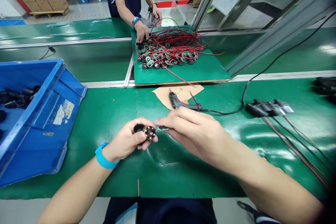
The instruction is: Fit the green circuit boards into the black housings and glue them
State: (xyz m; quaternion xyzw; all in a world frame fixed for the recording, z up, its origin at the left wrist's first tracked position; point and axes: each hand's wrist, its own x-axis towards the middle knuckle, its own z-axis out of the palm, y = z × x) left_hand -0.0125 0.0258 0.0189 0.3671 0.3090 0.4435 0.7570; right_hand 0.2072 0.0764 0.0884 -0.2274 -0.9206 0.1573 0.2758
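Note:
My left hand (pixel 131 137), with a blue band at the wrist, is closed around a small black plastic housing (pixel 138 128). A round motor part with copper windings (pixel 149 132) shows at the front of it, under my thumb. Just to the right, my right hand (pixel 193 126) pinches a small green circuit board (pixel 162 128) by its edge, close beside the copper part. Whether the board and the motor part touch is not clear. A red wire (pixel 194 100) rises behind my right hand; its lower end is hidden.
A black glue gun (pixel 181 101) lies on cardboard (pixel 161 94), its cable running right. Behind, a co-worker's hand (pixel 142 32) touches wired motor parts (pixel 168 56) on a green board (pixel 181 75). A blue bin (pixel 70 112) stands left; black wired units (pixel 267 107) lie right.

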